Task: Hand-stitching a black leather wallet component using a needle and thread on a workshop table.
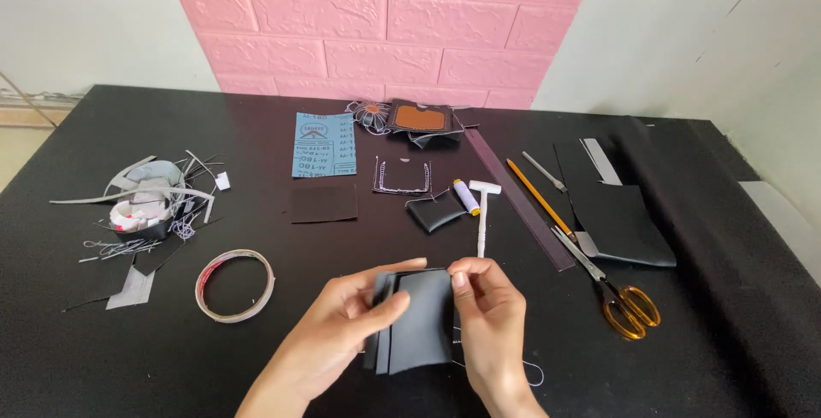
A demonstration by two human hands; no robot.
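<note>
There is one view, from a camera worn on the person's head. It looks forward and down across a black table toward a white wall with a pink brick panel at the far edge. The two hands come in from the bottom edge and sit nearest the lens, low in the middle. The table fills most of the picture, its left and right edges partly shown. No second view shares the scene.
</note>
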